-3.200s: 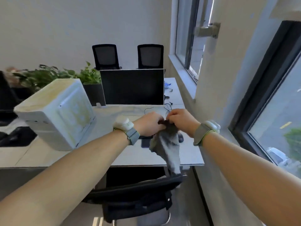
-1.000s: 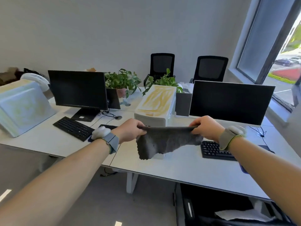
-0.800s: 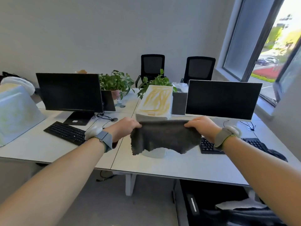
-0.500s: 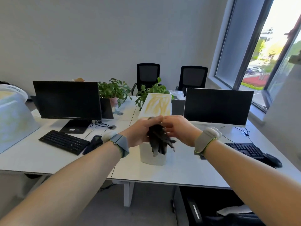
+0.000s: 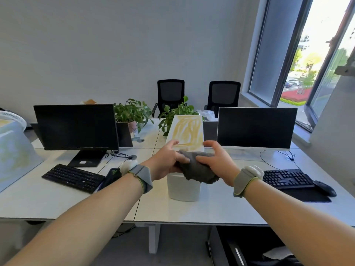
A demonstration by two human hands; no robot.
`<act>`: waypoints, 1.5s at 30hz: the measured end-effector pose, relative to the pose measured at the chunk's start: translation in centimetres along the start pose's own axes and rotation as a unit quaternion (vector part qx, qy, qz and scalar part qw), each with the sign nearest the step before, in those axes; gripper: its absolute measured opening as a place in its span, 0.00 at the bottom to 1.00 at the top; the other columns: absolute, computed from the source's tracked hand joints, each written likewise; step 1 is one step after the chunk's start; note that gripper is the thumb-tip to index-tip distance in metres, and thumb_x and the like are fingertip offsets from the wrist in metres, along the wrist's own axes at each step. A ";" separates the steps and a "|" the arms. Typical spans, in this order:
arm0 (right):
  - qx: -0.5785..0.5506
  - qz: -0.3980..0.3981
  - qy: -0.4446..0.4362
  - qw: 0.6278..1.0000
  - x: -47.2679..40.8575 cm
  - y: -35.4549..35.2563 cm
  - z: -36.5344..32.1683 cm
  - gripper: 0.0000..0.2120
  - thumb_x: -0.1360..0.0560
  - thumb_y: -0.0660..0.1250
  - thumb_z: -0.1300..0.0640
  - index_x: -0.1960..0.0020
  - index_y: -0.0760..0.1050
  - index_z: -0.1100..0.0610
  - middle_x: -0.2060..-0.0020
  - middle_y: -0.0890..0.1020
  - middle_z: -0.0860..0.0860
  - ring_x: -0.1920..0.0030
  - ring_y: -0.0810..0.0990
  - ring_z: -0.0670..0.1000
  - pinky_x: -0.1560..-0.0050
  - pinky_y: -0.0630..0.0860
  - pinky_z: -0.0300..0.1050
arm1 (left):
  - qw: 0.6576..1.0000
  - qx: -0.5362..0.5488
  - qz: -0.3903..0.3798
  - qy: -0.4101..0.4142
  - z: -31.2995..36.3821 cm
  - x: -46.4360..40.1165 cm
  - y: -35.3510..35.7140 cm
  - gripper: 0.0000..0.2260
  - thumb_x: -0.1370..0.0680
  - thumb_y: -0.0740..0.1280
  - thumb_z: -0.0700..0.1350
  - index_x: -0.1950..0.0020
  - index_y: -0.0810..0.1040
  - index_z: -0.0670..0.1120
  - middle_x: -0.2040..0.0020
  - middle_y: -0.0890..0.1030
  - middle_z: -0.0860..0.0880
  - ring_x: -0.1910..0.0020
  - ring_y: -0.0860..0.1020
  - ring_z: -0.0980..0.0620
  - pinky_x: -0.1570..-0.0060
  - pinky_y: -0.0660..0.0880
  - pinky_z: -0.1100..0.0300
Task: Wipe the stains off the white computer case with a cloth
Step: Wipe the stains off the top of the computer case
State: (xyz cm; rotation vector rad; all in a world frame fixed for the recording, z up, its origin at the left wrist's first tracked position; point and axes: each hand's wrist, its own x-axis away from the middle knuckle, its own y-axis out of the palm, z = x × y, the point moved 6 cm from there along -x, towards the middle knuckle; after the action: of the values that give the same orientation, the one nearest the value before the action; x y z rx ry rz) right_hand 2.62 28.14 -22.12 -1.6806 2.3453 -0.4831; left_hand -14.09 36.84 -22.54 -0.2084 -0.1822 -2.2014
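Holding: both hands have the bunched grey cloth [image 5: 197, 168] at frame centre.
Left hand [image 5: 166, 163]: fingers curled round the cloth's left side.
Right hand [image 5: 218, 163]: thumb on the cloth, fingers spread loosely.
Case [image 5: 185, 150]: white, centre, behind the cloth, yellow streaks on top.
Desk [image 5: 221, 206]: monitors, keyboards.

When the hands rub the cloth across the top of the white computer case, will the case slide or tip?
The computer case is tall and narrow, so sideways rubs might rock it. It probably won't slide easily. The cloth looks floppy.
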 end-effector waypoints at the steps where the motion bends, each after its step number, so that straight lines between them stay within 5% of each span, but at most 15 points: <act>1: 0.075 -0.044 -0.023 0.996 -0.3 0.4 0.1 0.28 0.29 0.78 0.43 0.32 0.72 0.44 0.46 0.80 0.48 0.50 0.83 0.51 0.54 0.83 0.44 | 0.999 -0.029 -0.027 -0.005 -0.3 -0.3 0.2 0.32 0.27 0.68 0.25 0.27 0.69 0.46 0.38 0.75 0.35 0.46 0.80 0.35 0.55 0.83 0.45; 3: 0.234 -0.117 -0.034 0.964 -0.3 1.4 0.9 0.28 0.33 0.78 0.39 0.37 0.76 0.45 0.48 0.83 0.46 0.51 0.83 0.50 0.52 0.82 0.43 | 0.986 -0.160 -0.054 0.006 -0.8 -0.3 0.6 0.27 0.28 0.68 0.25 0.31 0.76 0.42 0.41 0.78 0.37 0.47 0.82 0.37 0.52 0.84 0.48; 5: 0.328 -0.135 -0.049 0.934 -1.0 1.6 1.6 0.17 0.30 0.77 0.43 0.45 0.82 0.50 0.56 0.84 0.48 0.55 0.83 0.51 0.54 0.82 0.43 | 0.953 -0.296 -0.055 0.025 -1.3 -1.0 1.1 0.14 0.25 0.71 0.32 0.41 0.82 0.44 0.48 0.82 0.42 0.53 0.82 0.45 0.55 0.82 0.53; 8: 0.204 -0.117 -0.050 0.971 -2.5 1.1 1.8 0.06 0.27 0.75 0.54 0.53 0.82 0.55 0.62 0.84 0.53 0.65 0.84 0.53 0.68 0.80 0.43 | 0.934 -0.354 -0.024 0.035 -1.5 -2.3 0.6 0.05 0.23 0.71 0.41 0.49 0.83 0.47 0.54 0.84 0.45 0.56 0.79 0.50 0.53 0.77 0.54; 10: 0.057 -0.098 -0.023 0.993 -3.4 0.9 2.0 0.10 0.26 0.74 0.60 0.45 0.81 0.55 0.54 0.85 0.55 0.60 0.85 0.51 0.62 0.84 0.46 | 0.951 -0.308 0.007 0.041 -1.1 -3.3 -0.2 0.04 0.22 0.71 0.41 0.48 0.83 0.45 0.53 0.85 0.41 0.56 0.82 0.47 0.50 0.80 0.48; 12: -0.018 -0.093 -0.033 0.995 -4.5 1.2 2.0 0.22 0.26 0.75 0.60 0.34 0.78 0.49 0.47 0.84 0.50 0.50 0.85 0.49 0.47 0.84 0.48 | 0.966 -0.255 0.032 0.041 -0.9 -4.1 -0.8 0.05 0.21 0.71 0.40 0.46 0.81 0.41 0.54 0.85 0.40 0.59 0.84 0.45 0.54 0.82 0.49; 14: -0.005 -0.109 -0.072 0.991 -5.2 2.0 1.6 0.25 0.27 0.77 0.57 0.32 0.78 0.46 0.46 0.84 0.45 0.47 0.84 0.45 0.42 0.82 0.44 | 0.978 -0.198 0.055 0.030 -1.0 -4.8 -0.9 0.09 0.21 0.73 0.39 0.44 0.78 0.37 0.55 0.83 0.37 0.63 0.84 0.43 0.61 0.83 0.51; 17: 0.066 -0.086 -0.088 0.990 -6.4 2.1 1.7 0.21 0.28 0.78 0.55 0.37 0.81 0.45 0.50 0.84 0.43 0.50 0.83 0.45 0.46 0.82 0.41 | 0.985 -0.161 0.065 0.012 -1.3 -5.8 -0.9 0.09 0.23 0.74 0.38 0.47 0.77 0.38 0.58 0.82 0.37 0.65 0.84 0.40 0.63 0.83 0.51; 21: 0.097 -0.044 -0.076 0.991 -8.3 0.8 2.8 0.12 0.27 0.72 0.58 0.47 0.85 0.46 0.58 0.86 0.48 0.60 0.84 0.52 0.68 0.82 0.44 | 0.968 -0.237 0.074 0.037 -1.5 -7.5 -1.1 0.12 0.25 0.77 0.42 0.46 0.79 0.39 0.56 0.85 0.39 0.62 0.83 0.46 0.59 0.79 0.50; 23: 0.091 0.008 -0.050 0.995 -9.1 -0.3 3.6 0.12 0.26 0.68 0.60 0.48 0.85 0.46 0.59 0.85 0.50 0.62 0.83 0.53 0.73 0.79 0.44 | 0.940 -0.310 0.121 0.075 -1.0 -8.1 -2.3 0.16 0.25 0.78 0.48 0.42 0.79 0.43 0.51 0.84 0.45 0.55 0.83 0.49 0.54 0.79 0.54; 26: 0.160 0.080 -0.070 0.981 -10.1 -1.7 3.9 0.12 0.24 0.64 0.57 0.48 0.84 0.46 0.56 0.84 0.50 0.58 0.81 0.53 0.61 0.83 0.50 | 0.854 -0.468 0.198 0.114 0.4 -8.5 -4.9 0.23 0.24 0.73 0.54 0.33 0.76 0.45 0.41 0.79 0.49 0.45 0.79 0.50 0.44 0.76 0.56; 29: 0.214 0.124 -0.078 0.966 -11.1 -2.2 3.0 0.10 0.22 0.64 0.52 0.44 0.82 0.45 0.51 0.80 0.49 0.55 0.79 0.54 0.56 0.82 0.52 | 0.819 -0.540 0.187 0.050 0.7 -10.1 -7.3 0.32 0.24 0.71 0.59 0.27 0.71 0.42 0.32 0.75 0.44 0.34 0.74 0.45 0.36 0.72 0.52; 33: 0.285 0.161 -0.078 0.942 -12.1 -1.4 1.7 0.07 0.21 0.65 0.46 0.48 0.81 0.45 0.53 0.75 0.46 0.57 0.77 0.51 0.64 0.72 0.42 | 0.820 -0.563 0.104 -0.005 1.1 -11.5 -7.2 0.28 0.24 0.71 0.64 0.40 0.75 0.40 0.46 0.77 0.46 0.46 0.76 0.44 0.53 0.70 0.54; 38: 0.336 0.201 -0.056 0.919 -12.3 -0.7 1.1 0.06 0.23 0.64 0.51 0.53 0.78 0.50 0.54 0.75 0.45 0.58 0.76 0.51 0.62 0.78 0.45 | 0.801 -0.597 0.048 0.006 1.5 -14.1 -6.5 0.26 0.27 0.72 0.66 0.63 0.74 0.44 0.65 0.76 0.47 0.65 0.74 0.49 0.67 0.67 0.56; 45: 0.348 0.180 -0.070 0.918 -12.5 -0.2 1.3 0.14 0.22 0.61 0.58 0.44 0.82 0.48 0.48 0.79 0.44 0.50 0.77 0.51 0.54 0.79 0.48 | 0.770 -0.638 0.024 -0.008 1.6 -16.1 -7.3 0.33 0.35 0.74 0.73 0.63 0.72 0.43 0.66 0.76 0.48 0.67 0.74 0.49 0.69 0.66 0.56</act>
State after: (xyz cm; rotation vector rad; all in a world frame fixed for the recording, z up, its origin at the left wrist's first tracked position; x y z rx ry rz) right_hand 7.31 39.69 -23.48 -0.9040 1.9625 -0.9393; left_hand -10.36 54.06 -24.81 -0.9455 1.3426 -1.8998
